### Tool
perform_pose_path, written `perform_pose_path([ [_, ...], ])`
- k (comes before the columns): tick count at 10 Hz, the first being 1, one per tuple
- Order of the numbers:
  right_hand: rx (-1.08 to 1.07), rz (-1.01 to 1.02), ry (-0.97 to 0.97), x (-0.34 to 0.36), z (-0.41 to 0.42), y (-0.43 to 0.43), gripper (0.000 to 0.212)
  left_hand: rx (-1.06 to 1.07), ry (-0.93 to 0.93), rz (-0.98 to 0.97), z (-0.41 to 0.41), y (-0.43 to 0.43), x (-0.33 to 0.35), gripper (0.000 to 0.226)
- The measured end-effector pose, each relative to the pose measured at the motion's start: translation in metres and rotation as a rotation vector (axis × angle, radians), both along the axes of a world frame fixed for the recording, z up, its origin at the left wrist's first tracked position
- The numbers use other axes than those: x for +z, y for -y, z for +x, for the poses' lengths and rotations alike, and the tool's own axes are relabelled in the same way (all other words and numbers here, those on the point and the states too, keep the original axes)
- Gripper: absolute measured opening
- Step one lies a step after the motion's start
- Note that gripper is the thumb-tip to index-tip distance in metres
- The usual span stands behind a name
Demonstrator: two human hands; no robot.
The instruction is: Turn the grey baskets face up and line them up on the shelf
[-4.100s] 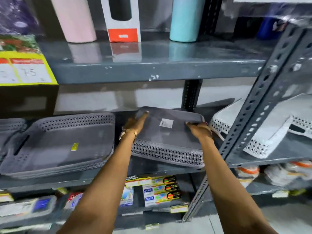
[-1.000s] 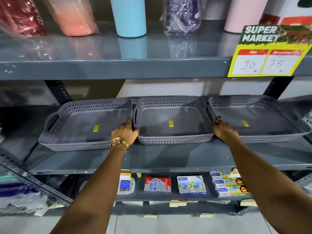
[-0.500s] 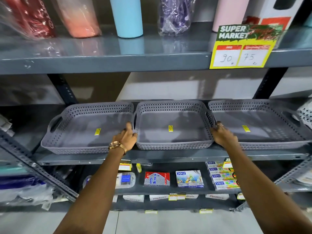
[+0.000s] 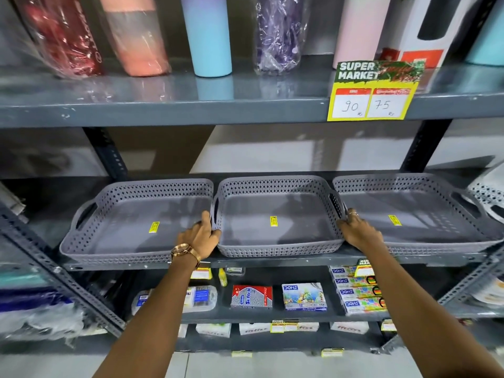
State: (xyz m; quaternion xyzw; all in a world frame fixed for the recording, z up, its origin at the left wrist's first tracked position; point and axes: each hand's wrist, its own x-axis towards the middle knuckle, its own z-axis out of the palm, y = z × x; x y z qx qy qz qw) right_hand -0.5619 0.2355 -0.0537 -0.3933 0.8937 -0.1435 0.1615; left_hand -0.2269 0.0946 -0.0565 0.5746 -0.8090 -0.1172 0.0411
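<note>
Now: three baskets face up on middle shelf

Left basket [image 4: 136,222] touches middle basket [image 4: 278,216]. I see left hand [image 4: 200,236] and right hand [image 4: 357,231] fingers curled, gripping its two ends. Right basket [image 4: 414,214] abuts it on shelf [image 4: 272,261].

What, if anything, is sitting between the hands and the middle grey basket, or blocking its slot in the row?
Nothing visible. The left hand and right hand already grip the front corners of the middle basket. It sits face up on the shelf, between the left basket and right basket.
</note>
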Motion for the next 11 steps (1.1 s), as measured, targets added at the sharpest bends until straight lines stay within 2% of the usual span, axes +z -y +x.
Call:
perform_pose_path([
  [2, 0.008, 0.007, 0.042, 0.002, -0.001, -0.001, 0.033, -0.018, -0.01, -0.024, 0.0, -0.002, 0.001, 0.048],
  [4, 0.0, 0.013, 0.086, 0.005, 0.0, -0.002, 0.039, -0.017, 0.015, -0.023, 0.0, -0.004, 0.004, 0.056],
  [9, 0.037, 0.002, 0.059, 0.003, -0.002, -0.003, 0.043, -0.002, 0.018, 0.009, 0.001, -0.006, 0.008, 0.062],
  [10, -0.011, -0.014, 0.057, 0.006, 0.004, -0.007, 0.056, -0.001, 0.046, 0.005, 0.004, -0.012, 0.014, 0.061],
  [11, -0.025, -0.144, -0.14, 0.015, 0.017, -0.009, 0.077, -0.028, 0.155, -0.139, 0.006, -0.011, 0.022, 0.053],
])
